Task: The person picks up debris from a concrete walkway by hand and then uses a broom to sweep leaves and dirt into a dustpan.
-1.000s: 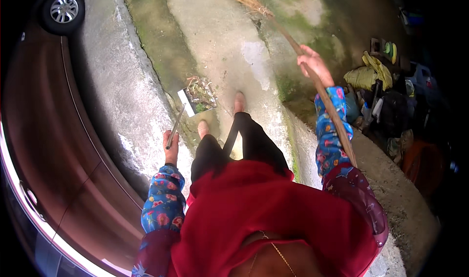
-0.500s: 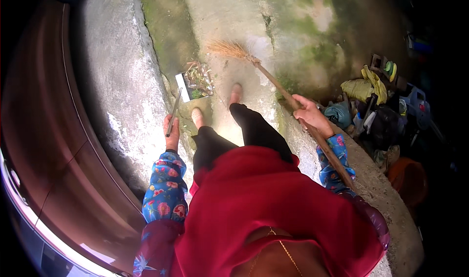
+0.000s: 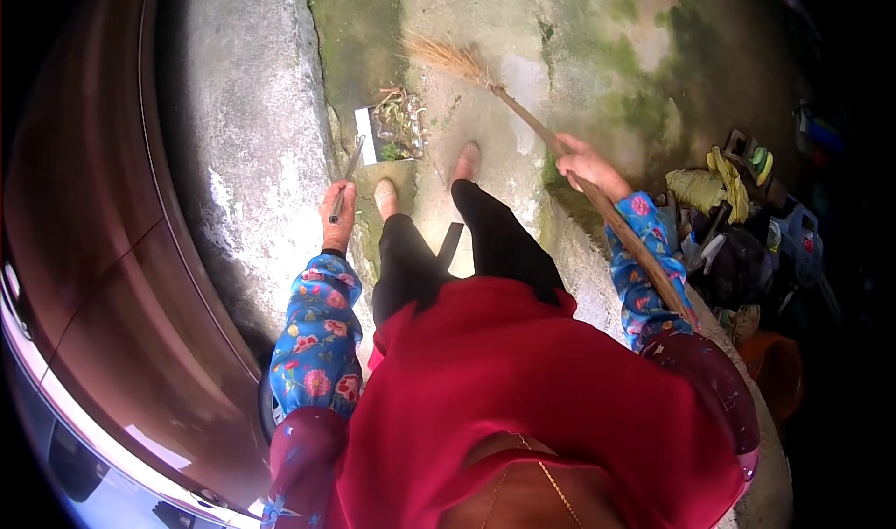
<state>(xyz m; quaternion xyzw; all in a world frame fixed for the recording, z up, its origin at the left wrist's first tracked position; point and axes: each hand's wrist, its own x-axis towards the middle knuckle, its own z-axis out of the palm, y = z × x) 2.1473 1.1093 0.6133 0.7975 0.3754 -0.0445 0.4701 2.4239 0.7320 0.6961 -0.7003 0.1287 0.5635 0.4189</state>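
Note:
My left hand (image 3: pixel 340 213) is closed around a thin metal handle (image 3: pixel 355 158) of a dustpan. The dustpan (image 3: pixel 367 137) has a white edge and rests on the ground ahead of my feet. Dry plant litter and a few green leaves (image 3: pixel 399 123) lie in it. In my right hand (image 3: pixel 593 167) I grip the long wooden stick of a broom (image 3: pixel 530 122), whose upper end runs back along my forearm. Its straw bristles (image 3: pixel 446 57) point left, beyond the dustpan and apart from it, over the concrete.
A brown car (image 3: pixel 112 277) stands close on my left, beside a rough concrete strip (image 3: pixel 247 90). To the right, past a concrete ledge (image 3: pixel 579 249), lie a yellow sack (image 3: pixel 695 189), dark bags (image 3: pixel 742 260) and an orange container (image 3: pixel 773 366). Mossy patches (image 3: pixel 644 109) mark the ground.
The scene has shifted slightly up and to the right in view. Both hands keep hold of the dustpan handle and broom, and the bristles sit slightly farther ahead of the dustpan.

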